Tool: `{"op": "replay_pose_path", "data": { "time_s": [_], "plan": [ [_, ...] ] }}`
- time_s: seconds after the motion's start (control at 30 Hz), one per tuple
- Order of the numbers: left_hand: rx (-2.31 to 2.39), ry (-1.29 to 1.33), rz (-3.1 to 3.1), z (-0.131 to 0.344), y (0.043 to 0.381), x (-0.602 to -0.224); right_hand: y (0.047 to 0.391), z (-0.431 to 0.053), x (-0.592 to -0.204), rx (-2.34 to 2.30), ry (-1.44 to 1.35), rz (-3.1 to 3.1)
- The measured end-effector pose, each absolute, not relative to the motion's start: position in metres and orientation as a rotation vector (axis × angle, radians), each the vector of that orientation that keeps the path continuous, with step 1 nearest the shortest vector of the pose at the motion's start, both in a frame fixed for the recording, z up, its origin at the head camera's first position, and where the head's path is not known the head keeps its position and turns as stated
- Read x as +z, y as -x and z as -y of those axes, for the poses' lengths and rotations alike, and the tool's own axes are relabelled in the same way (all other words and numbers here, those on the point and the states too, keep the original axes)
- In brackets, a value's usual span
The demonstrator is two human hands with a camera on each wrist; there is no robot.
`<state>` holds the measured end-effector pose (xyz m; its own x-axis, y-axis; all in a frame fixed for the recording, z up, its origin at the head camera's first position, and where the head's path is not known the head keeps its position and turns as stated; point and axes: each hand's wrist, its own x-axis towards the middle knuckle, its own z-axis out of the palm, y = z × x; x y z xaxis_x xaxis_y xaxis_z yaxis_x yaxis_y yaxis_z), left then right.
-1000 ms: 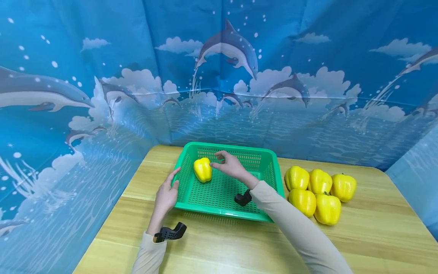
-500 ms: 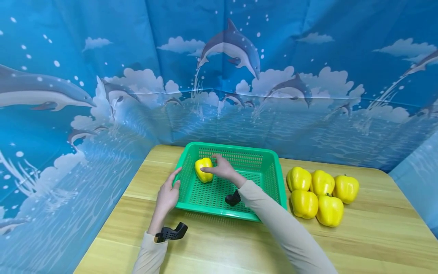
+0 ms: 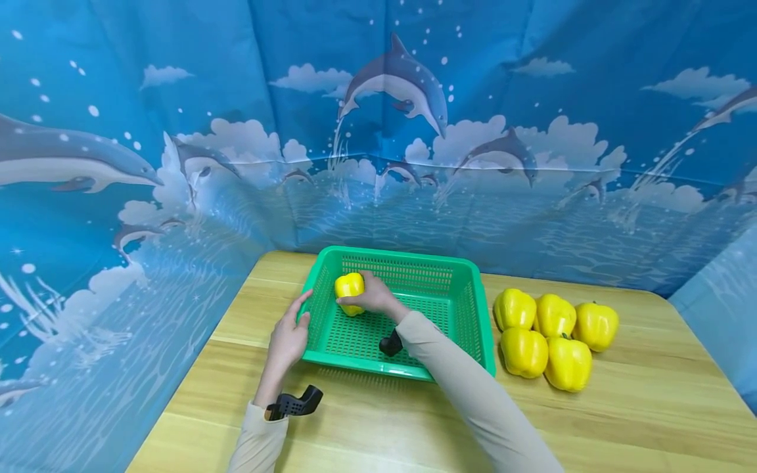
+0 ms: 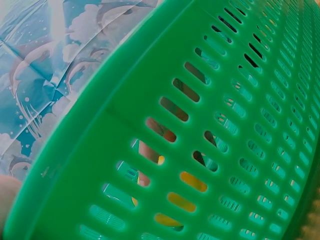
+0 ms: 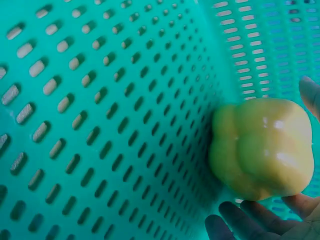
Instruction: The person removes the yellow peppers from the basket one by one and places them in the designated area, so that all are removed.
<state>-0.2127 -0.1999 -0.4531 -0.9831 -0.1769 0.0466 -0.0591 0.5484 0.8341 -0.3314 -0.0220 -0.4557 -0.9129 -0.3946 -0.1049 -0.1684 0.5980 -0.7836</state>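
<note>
A green perforated plastic basket (image 3: pixel 408 370) stands on the table. Inside it, toward the left end, lies a yellow bell pepper (image 3: pixel 347 285); in the right wrist view the pepper (image 5: pixel 262 150) rests by the basket wall. My right hand (image 3: pixel 376 293) reaches in and holds the pepper, thumb on the near side and fingers on the far side. Outside the basket's left end, my left hand (image 3: pixel 290 338) touches the rim with fingers extended. The left wrist view is mostly basket wall (image 4: pixel 135 105), with yellow showing through its slots and a blurred bit of hand at the left edge.
Several yellow bell peppers (image 3: pixel 547 338) sit close together on the wooden table (image 3: pixel 662 394), right of the basket. A blue dolphin-print curtain (image 3: pixel 378 197) hangs behind and at both sides. Each wrist wears a black camera mount (image 3: pixel 298 401).
My right hand has moved left and slightly down toward the pepper, and its thumb and fingers have come around it. The left hand stays at the rim.
</note>
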Motion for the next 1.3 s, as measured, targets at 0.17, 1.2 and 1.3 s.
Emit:
{"op": "replay_pose_path", "data": {
  "time_s": [0.17,1.2,1.3],
  "plan": [
    [-1.430,-0.208,2.654,0.1992,0.2113,-0.4513,0.3308,0.0253,-0.4579,-1.137,0.441,-2.621],
    [-1.440,-0.211,2.648,0.1998,0.2115,-0.4526,0.3289,0.0180,-0.4638,-1.216,0.427,-2.527],
    [-1.443,-0.208,2.645,0.2003,0.2115,-0.4528,0.3292,0.0167,-0.4640,-1.227,0.426,-2.508]
  ]
}}
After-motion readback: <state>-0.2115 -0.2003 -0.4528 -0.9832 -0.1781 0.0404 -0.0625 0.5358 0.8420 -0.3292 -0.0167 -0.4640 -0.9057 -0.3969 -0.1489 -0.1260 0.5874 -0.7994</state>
